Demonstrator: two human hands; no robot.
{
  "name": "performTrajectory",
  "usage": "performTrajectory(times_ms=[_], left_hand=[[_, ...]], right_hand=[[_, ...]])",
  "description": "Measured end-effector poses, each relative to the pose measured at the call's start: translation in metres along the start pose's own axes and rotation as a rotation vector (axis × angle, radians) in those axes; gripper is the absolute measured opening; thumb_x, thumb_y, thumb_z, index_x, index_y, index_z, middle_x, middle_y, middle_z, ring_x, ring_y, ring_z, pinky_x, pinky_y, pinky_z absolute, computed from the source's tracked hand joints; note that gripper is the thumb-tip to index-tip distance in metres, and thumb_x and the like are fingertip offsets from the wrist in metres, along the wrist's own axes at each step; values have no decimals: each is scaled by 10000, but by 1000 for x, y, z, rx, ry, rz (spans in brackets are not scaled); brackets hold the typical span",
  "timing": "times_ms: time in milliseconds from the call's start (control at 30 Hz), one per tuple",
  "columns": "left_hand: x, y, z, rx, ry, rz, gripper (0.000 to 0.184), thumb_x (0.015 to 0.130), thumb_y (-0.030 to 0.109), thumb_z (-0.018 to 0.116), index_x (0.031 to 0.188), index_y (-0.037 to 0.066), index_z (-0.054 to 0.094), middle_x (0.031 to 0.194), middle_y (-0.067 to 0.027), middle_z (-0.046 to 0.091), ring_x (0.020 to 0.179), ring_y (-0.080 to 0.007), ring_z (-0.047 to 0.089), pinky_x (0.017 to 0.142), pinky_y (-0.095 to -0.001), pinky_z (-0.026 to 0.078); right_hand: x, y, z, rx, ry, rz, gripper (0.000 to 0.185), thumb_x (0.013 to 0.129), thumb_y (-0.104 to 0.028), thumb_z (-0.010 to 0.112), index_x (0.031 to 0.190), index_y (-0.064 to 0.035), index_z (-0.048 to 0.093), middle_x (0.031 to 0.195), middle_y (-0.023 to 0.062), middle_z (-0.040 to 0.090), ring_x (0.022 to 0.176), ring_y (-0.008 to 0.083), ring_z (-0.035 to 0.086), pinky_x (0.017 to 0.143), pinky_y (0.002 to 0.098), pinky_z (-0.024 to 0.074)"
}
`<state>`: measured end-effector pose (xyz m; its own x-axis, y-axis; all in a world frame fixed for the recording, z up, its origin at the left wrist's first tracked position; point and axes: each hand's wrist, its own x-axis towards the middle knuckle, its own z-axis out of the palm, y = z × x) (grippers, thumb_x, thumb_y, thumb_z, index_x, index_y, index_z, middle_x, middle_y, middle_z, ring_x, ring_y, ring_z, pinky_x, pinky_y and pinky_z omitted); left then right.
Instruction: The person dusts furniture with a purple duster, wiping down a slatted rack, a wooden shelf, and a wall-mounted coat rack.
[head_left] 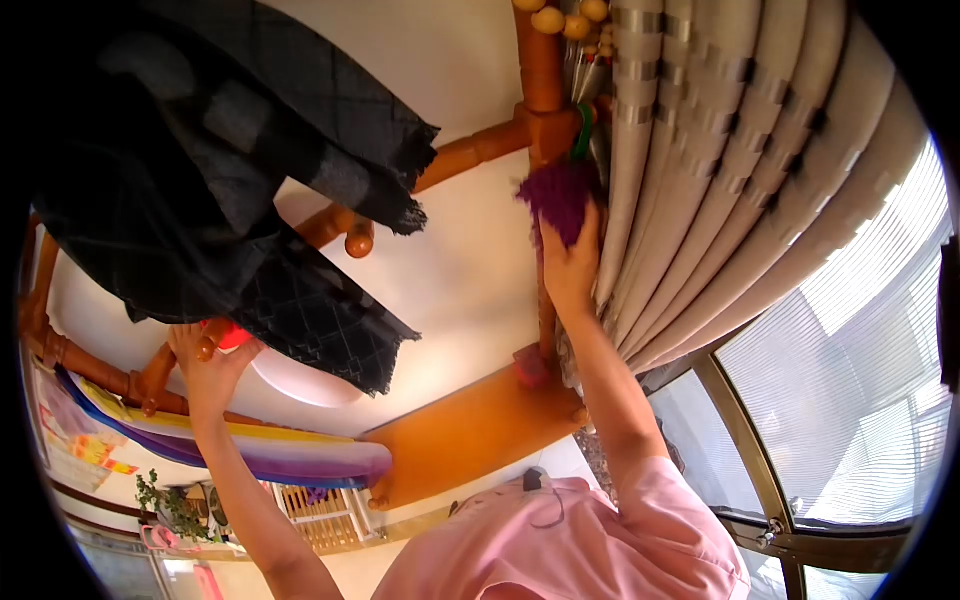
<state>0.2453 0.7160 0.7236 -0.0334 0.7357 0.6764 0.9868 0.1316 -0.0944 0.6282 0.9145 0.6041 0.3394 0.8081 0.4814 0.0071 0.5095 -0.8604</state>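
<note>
My right hand [571, 266] is closed on a shaggy purple cleaning cloth [562, 203], pressed to the upright post [541, 65] of a wooden coat rack beside the curtain. Lower left, my left hand [212, 378] curls around a wooden peg [209, 343] of the rack. A bright red thing [236, 337] shows between its thumb and fingers; its kind is unclear. Dark checked scarves [215, 200] with frayed ends hang over the rack just above this hand, hiding part of it. Behind the scarf is a pale rounded object [305, 382], mostly covered.
A grey-beige curtain [700, 150] and a framed window [830, 400] stand at right. A striped purple, white and yellow cloth [300, 455] hangs lower left. Below lies an orange-brown wooden board [480, 430]. Wooden beads [565, 20] hang at the top, near a green band [583, 130].
</note>
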Motion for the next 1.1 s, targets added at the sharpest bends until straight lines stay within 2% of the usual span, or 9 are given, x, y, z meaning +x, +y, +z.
performTrajectory(times_ms=[133, 300, 400, 467, 600, 667, 733, 800, 1100], left_hand=[[-8, -23, 10, -27, -72, -80, 782, 620, 240, 872, 1292, 38, 526, 1330, -194, 502, 1246, -418, 419, 1089, -478, 323], [-6, -16, 5, -145, -170, -255, 639, 665, 207, 850, 1215, 22, 581, 1276, -176, 540, 1181, -389, 478, 1043, -455, 377], [0, 2, -6, -202, -227, -358, 587, 686, 212, 843, 1184, 15, 602, 1256, -159, 562, 1153, -359, 511, 1023, -426, 397], [-1, 4, -4, -270, -262, -414, 567, 695, 215, 842, 1169, 10, 610, 1232, -152, 580, 1134, -342, 530, 1011, -411, 407], [-6, -11, 1, -165, -141, -266, 509, 720, 189, 827, 1145, -1, 621, 1124, -133, 642, 1030, -302, 598, 945, -380, 451], [-4, -11, -2, -196, -187, -268, 495, 725, 180, 824, 1138, -8, 623, 1087, -129, 660, 995, -290, 615, 921, -369, 466], [-2, -8, -4, -235, -273, -347, 492, 738, 177, 818, 1143, -21, 621, 1072, -122, 684, 976, -267, 637, 890, -350, 482], [-2, -9, -6, -210, -284, -380, 487, 745, 177, 814, 1142, -28, 619, 1070, -117, 691, 976, -254, 645, 878, -342, 486], [-11, -33, -7, -258, -297, -302, 428, 799, 205, 767, 1143, 0, 616, 1101, -125, 693, 997, -287, 659, 863, -333, 493]], right_hand=[[19, 31, 19, -366, 183, -394, 600, 783, -45, 717, 1328, -87, 470, 1235, 241, 520, 1154, 422, 517, 959, 498, 433], [-43, 132, -6, -497, 103, -440, 614, 710, 5, 724, 1261, -18, 455, 1204, 233, 445, 1189, 442, 437, 1031, 523, 362], [-83, 190, -15, -417, 78, -155, 644, 723, -38, 763, 1288, -8, 456, 1262, 254, 457, 1222, 434, 439, 1046, 508, 356], [-98, 209, -17, -528, 204, -9, 747, 692, -64, 824, 1336, 2, 449, 1171, 227, 580, 1074, 382, 576, 956, 474, 455], [-84, 173, -21, -552, 108, -69, 796, 708, -129, 850, 1361, 30, 424, 1106, 207, 619, 990, 364, 613, 915, 441, 483], [-77, 163, -21, -224, 32, 226, 760, 736, -140, 835, 1353, 31, 425, 1104, 184, 622, 953, 329, 630, 859, 400, 516], [-68, 145, -22, -222, 6, 254, 748, 741, -129, 830, 1350, 30, 427, 1098, 169, 620, 937, 292, 635, 826, 374, 529], [-61, 178, -19, -361, 31, -40, 721, 753, -108, 813, 1345, 31, 427, 1081, 144, 619, 898, 231, 636, 782, 339, 544], [-106, 245, -36, -101, -55, 405, 720, 742, -161, 815, 1350, 10, 469, 1184, 169, 627, 1037, 267, 628, 931, 364, 492]])
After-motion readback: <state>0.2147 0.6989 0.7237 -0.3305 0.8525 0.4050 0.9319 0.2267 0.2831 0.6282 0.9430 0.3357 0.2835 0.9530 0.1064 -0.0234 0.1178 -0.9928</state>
